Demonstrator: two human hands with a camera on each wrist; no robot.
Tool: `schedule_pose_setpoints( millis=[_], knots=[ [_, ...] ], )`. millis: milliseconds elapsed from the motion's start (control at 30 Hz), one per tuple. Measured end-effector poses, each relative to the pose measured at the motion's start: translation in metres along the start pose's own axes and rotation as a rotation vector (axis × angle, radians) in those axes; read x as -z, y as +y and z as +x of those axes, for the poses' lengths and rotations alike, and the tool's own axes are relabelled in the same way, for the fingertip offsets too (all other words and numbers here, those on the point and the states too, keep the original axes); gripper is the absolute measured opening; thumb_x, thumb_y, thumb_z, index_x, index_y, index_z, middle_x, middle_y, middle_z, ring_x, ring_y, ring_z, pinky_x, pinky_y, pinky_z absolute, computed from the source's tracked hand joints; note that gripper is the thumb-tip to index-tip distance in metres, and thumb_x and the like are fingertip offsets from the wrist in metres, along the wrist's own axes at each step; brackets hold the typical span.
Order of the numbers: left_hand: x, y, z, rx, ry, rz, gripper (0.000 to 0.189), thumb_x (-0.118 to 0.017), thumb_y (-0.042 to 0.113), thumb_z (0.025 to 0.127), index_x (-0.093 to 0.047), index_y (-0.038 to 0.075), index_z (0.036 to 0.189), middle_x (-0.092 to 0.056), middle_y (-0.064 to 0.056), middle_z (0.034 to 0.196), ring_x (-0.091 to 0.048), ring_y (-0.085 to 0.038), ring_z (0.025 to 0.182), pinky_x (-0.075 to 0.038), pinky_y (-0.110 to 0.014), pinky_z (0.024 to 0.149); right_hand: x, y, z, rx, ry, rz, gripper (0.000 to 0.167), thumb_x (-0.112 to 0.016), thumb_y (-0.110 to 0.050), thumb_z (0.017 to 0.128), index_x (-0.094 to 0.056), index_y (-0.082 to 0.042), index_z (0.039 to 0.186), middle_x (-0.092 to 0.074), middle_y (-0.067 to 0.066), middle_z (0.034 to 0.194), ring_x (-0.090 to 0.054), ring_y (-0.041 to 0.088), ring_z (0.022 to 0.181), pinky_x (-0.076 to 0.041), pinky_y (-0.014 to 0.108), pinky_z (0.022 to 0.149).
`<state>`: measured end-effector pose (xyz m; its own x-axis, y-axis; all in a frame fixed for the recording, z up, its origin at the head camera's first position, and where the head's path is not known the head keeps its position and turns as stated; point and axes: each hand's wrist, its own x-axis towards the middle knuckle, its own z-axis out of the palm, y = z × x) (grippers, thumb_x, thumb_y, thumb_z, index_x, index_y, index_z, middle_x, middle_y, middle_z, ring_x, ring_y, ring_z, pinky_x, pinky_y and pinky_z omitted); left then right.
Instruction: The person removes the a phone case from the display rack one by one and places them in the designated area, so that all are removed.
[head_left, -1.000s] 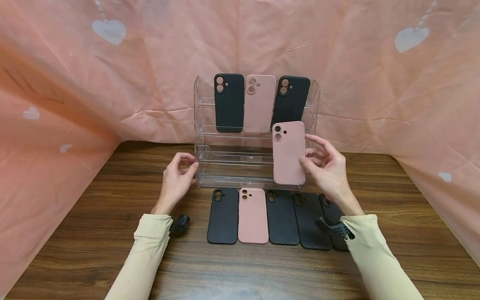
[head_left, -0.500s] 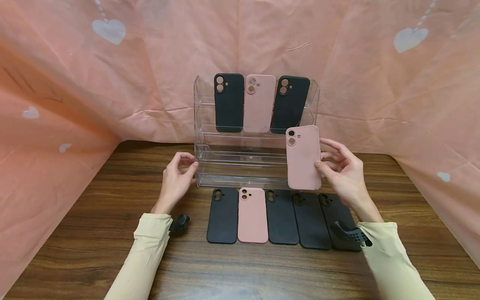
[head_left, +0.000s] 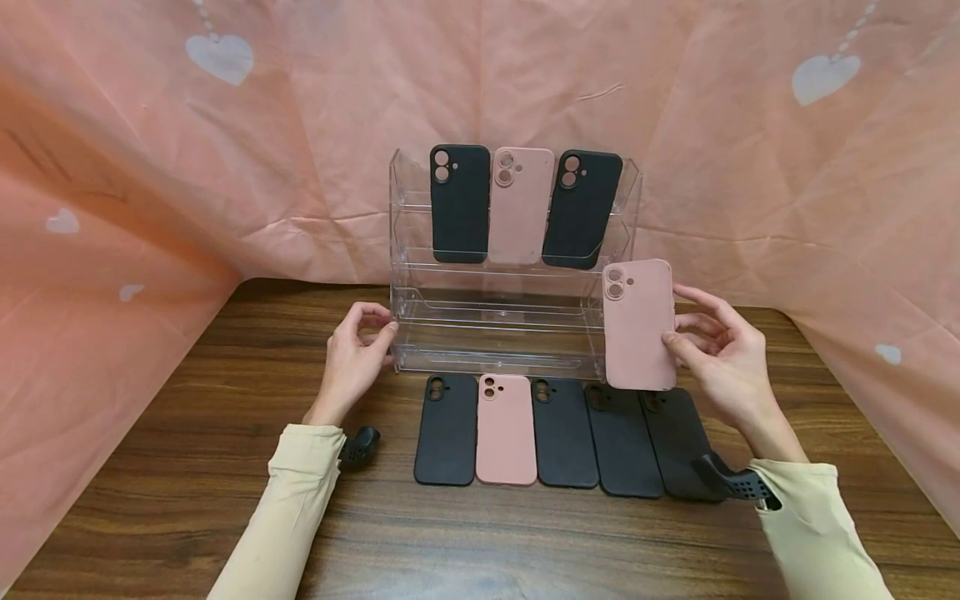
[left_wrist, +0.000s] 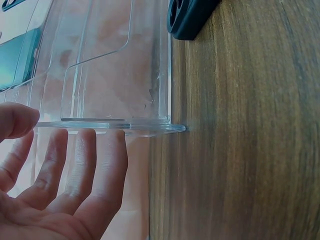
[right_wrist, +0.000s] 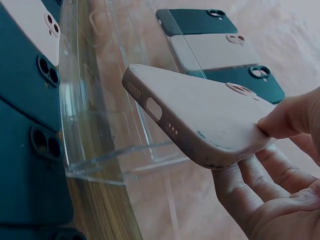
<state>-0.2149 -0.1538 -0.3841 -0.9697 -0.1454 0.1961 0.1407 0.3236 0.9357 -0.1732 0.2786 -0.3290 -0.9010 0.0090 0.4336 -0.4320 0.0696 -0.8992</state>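
Note:
My right hand (head_left: 723, 358) pinches a pink phone case (head_left: 640, 325) by its long edge, thumb on the back and fingers behind. The case stands nearly upright at the right front corner of a clear acrylic display rack (head_left: 495, 363), overlapping it in the head view. In the right wrist view the case's bottom end, with its port cutout, faces the camera. At the rack's left side, my left hand (head_left: 357, 354) rests its fingertips against the outer side panel (left_wrist: 110, 124). Leaning on the rack's upper tier are a black case (head_left: 461, 204), a pink case (head_left: 521, 207) and another black case (head_left: 582, 208).
In front of the rack, a row of cases lies flat on the wooden table (head_left: 225, 400): a black case (head_left: 446, 433), a pink case (head_left: 507, 433) and several more black ones (head_left: 566, 437) to the right. A pink curtain (head_left: 337, 100) encloses the back and sides.
My right hand has carried the pink case rightward and slightly down, from in front of the rack's right part to its right corner. My left hand keeps its place.

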Motion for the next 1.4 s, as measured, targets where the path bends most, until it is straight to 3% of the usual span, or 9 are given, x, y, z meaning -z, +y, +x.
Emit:
schedule_pose_setpoints(
  millis=[300, 500, 1000, 1300, 1400],
  knots=[
    [0.0, 0.001, 0.0, -0.005, -0.001, -0.004, 0.023, -0.065, 0.015, 0.099, -0.059, 0.006, 0.119, -0.067, -0.017, 0.117, -0.073, -0.042, 0.102, -0.067, -0.047, 0.072, 0.017, 0.0, -0.009, -0.009, 0.042, -0.041, 0.058, -0.064, 0.021, 0.085, -0.061, -0.002, 0.138, -0.076, -0.006, 0.09, -0.075, 0.003, 0.074, -0.058, 0.013, 0.059],
    [0.001, 0.001, -0.001, -0.007, -0.004, -0.01, 0.022, -0.064, 0.015, 0.099, -0.059, 0.007, 0.119, -0.066, -0.017, 0.118, -0.073, -0.043, 0.102, -0.066, -0.049, 0.072, 0.027, 0.001, -0.014, -0.021, 0.051, 0.002, 0.056, -0.063, 0.022, 0.085, -0.061, 0.0, 0.137, -0.076, -0.004, 0.092, -0.075, 0.004, 0.075, -0.06, 0.014, 0.063],
    [0.002, 0.0, -0.001, -0.012, -0.008, -0.008, 0.022, -0.064, 0.015, 0.099, -0.059, 0.007, 0.118, -0.066, -0.017, 0.119, -0.074, -0.041, 0.102, -0.066, -0.048, 0.072, 0.059, 0.009, -0.031, -0.103, 0.048, 0.032, 0.058, -0.062, 0.022, 0.087, -0.063, -0.007, 0.137, -0.078, -0.006, 0.092, -0.076, 0.003, 0.078, -0.06, 0.016, 0.059],
    [0.001, 0.001, -0.001, -0.005, -0.008, -0.007, 0.023, -0.064, 0.016, 0.099, -0.059, 0.007, 0.119, -0.067, -0.017, 0.118, -0.073, -0.042, 0.103, -0.067, -0.046, 0.071, 0.075, 0.012, -0.043, -0.163, 0.045, -0.07, 0.052, -0.067, 0.014, 0.089, -0.065, -0.011, 0.135, -0.078, -0.011, 0.091, -0.074, -0.001, 0.077, -0.059, 0.015, 0.058],
    [0.001, 0.002, -0.001, -0.003, -0.01, -0.007, 0.024, -0.065, 0.017, 0.099, -0.06, 0.006, 0.12, -0.067, -0.018, 0.118, -0.073, -0.041, 0.102, -0.067, -0.042, 0.07, 0.081, 0.015, -0.047, -0.185, 0.041, -0.056, 0.052, -0.066, 0.014, 0.09, -0.066, -0.013, 0.134, -0.078, -0.011, 0.092, -0.074, -0.001, 0.078, -0.059, 0.016, 0.058]
  ],
)
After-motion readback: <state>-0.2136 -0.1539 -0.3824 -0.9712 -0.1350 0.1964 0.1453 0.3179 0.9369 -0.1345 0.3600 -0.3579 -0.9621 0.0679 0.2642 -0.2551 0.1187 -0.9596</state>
